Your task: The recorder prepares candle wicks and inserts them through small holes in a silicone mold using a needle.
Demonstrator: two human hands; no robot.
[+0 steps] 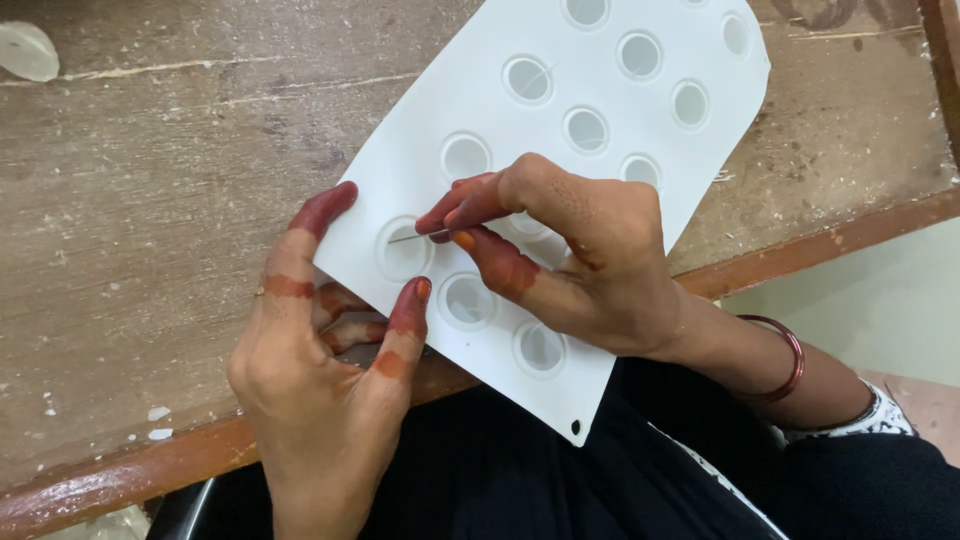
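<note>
Pinching a thin pin (pixel 418 236) betw. thumb and forefinger tips, the right hand (pixel 575 255) holds it nearly flat, its point over the round cup just left of those fingertips, in a white mould (pixel 600 180). Whether the point touches the cup, can't tell. Other right fingers curl under, resting on the mould w/ the palm over 1–2 cups. Mould is a flat sheet w/ rows of shallow round cups, lying tilted, lower end sticking out past the table (pixel 150 200) edge over the person's dark lap, small hole near its bottom corner. Left hand (pixel 320 360) grips the mould's near-left edge: forefinger stretched up along the edge, thumb pressed on top just below the pin's cup, remaining fingers tucked beneath. Fingers spread, not bunched. Red bangle (pixel 790 365) on right wrist. Table is worn wood w/ reddish rim; a pale disc (pixel 25 50) lies far up-left of the left fingers.
</note>
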